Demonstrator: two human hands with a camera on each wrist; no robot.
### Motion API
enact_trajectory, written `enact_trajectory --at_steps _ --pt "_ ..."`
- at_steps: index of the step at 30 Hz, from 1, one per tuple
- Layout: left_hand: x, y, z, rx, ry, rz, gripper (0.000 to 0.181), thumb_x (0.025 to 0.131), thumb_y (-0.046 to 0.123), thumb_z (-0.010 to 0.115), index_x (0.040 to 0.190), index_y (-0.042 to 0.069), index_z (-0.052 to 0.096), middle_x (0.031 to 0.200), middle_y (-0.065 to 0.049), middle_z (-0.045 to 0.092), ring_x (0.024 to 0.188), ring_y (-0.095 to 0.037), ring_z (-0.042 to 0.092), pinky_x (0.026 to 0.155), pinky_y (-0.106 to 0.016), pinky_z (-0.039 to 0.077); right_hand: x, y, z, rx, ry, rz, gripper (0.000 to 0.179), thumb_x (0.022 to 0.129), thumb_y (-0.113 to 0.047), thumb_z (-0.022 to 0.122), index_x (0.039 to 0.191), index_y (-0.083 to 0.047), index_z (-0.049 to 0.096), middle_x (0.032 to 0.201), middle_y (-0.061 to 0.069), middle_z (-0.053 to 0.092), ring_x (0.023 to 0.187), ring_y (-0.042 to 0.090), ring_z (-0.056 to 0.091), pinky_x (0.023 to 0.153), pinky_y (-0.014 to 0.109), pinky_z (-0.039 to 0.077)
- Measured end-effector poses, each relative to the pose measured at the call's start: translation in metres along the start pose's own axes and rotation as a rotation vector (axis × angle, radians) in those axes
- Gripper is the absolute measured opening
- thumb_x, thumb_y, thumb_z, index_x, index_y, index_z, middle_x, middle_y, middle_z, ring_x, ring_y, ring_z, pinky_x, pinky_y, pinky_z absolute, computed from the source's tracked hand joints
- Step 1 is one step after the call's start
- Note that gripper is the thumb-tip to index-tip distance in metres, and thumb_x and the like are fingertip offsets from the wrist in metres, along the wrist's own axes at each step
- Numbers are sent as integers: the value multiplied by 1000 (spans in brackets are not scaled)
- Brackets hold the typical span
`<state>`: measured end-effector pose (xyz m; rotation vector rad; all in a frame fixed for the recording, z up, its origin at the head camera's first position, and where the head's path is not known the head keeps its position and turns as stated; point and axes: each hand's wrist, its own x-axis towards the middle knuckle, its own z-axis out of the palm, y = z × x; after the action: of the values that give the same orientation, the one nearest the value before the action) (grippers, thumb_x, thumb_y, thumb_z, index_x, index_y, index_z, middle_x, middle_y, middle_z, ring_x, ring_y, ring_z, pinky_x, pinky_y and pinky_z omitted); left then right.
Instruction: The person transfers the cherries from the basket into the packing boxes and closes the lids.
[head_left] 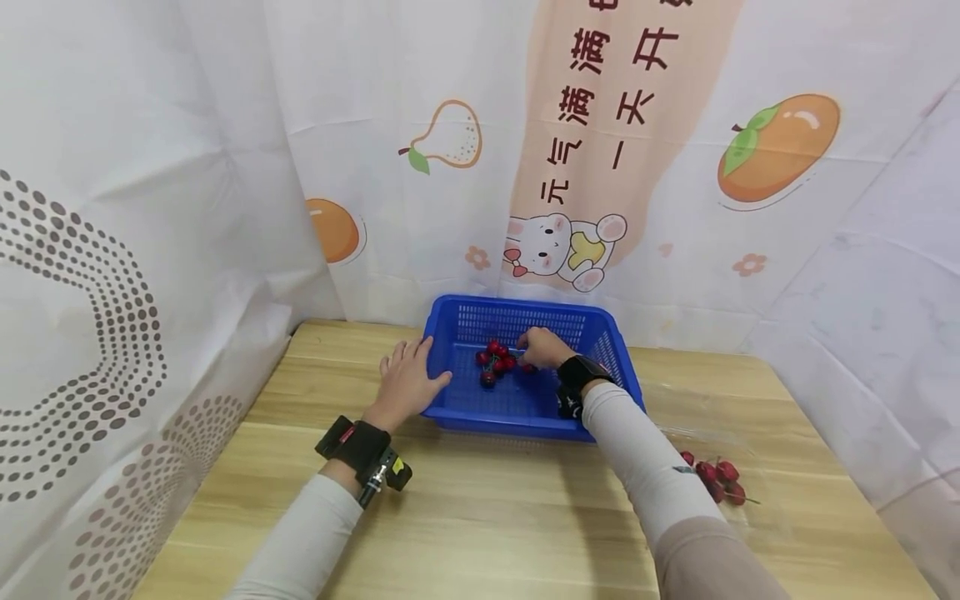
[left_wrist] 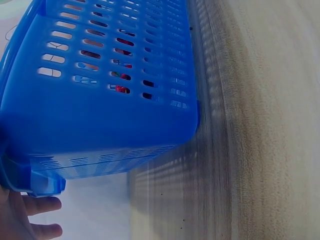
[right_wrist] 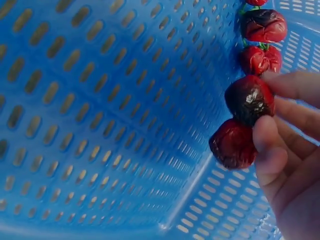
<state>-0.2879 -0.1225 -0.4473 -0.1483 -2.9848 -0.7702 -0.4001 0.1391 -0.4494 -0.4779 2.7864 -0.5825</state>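
A blue plastic basket (head_left: 495, 423) with slotted walls stands on the wooden table and holds several dark red cherries (head_left: 488, 379) with green stems. Inside it, my right hand (head_left: 546, 346) pinches a dark, wrinkled cherry (right_wrist: 248, 99) between thumb and fingers. Just below that one in the right wrist view, a second cherry (right_wrist: 232, 145) lies against the thumb tip. My left hand (head_left: 405, 379) is at the basket's left rim, its fingers spread and mostly straight. Two of its fingers (left_wrist: 44, 205) show beside the rim's corner in the left wrist view.
More red cherries (head_left: 723, 482) with stems lie on a clear plastic sheet (head_left: 757, 508) at the table's right, partly behind my right forearm. A white printed curtain (head_left: 420, 225) hangs right behind the basket and along both sides of the wooden table (head_left: 465, 533).
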Motion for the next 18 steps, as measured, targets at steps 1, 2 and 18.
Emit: enact_trajectory --at_steps 1,2,18 --pt "0 0 0 0 -2 1 78 91 49 58 153 11 30 157 -17 32 147 -41 21 115 -65 15 -1 0 -1 2 -11 4 29 84 -10 71 112 0 71 110 15 71 78 18 66 71 32 56" --pt "0 0 0 2 -4 1 78 91 49 58 153 11 30 157 -17 32 147 -41 21 115 -65 15 -1 0 -2 -1 -21 4 29 84 -9 71 111 0 71 109 15 72 79 18 66 72 32 56" --pt "0 0 2 0 -16 -6 80 91 47 59 154 10 27 158 -19 28 148 -42 17 116 -66 13 -18 12 -12 5 112 -107 7 82 -10 72 82 -5 78 78 5 74 66 12 53 66 25 43"
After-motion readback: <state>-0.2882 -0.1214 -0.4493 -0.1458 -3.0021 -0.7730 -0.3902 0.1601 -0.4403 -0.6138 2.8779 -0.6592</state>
